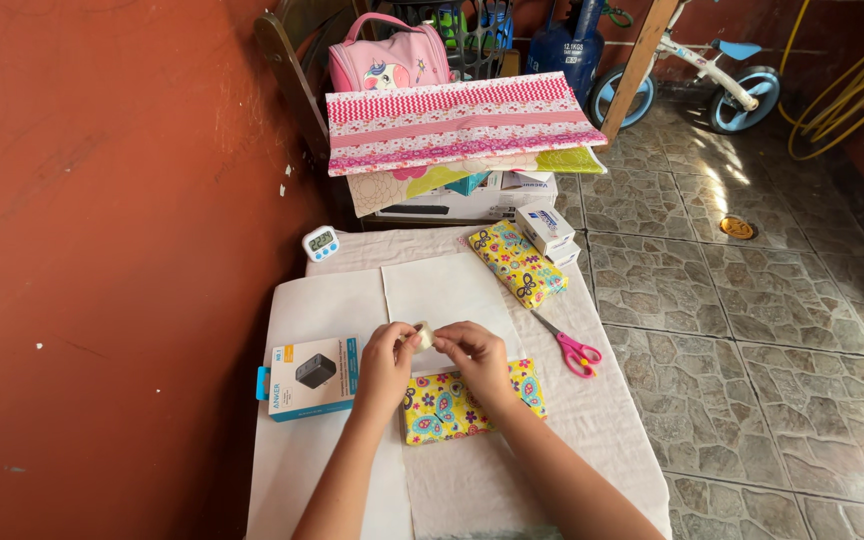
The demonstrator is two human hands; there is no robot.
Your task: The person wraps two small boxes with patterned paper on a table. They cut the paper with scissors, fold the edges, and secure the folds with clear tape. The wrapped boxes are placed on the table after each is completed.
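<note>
Both my hands meet over the middle of the white-covered table (332, 470). My left hand (387, 362) and my right hand (474, 355) together pinch a small whitish roll of tape (422, 337) between their fingertips. Just below them lies a flat parcel wrapped in yellow butterfly paper (452, 410), partly hidden by my right wrist. A second parcel in the same yellow paper (515, 262) lies farther back on the table. Pink-handled scissors (572, 350) rest to the right of my right hand.
A white and blue product box (312, 377) lies left of my hands, a small digital timer (322, 242) at the back left. Small white boxes (545, 228), pink patterned paper sheets (457, 125), a pink bag (387, 60), a gas cylinder and a child's bike stand beyond. Red wall at left.
</note>
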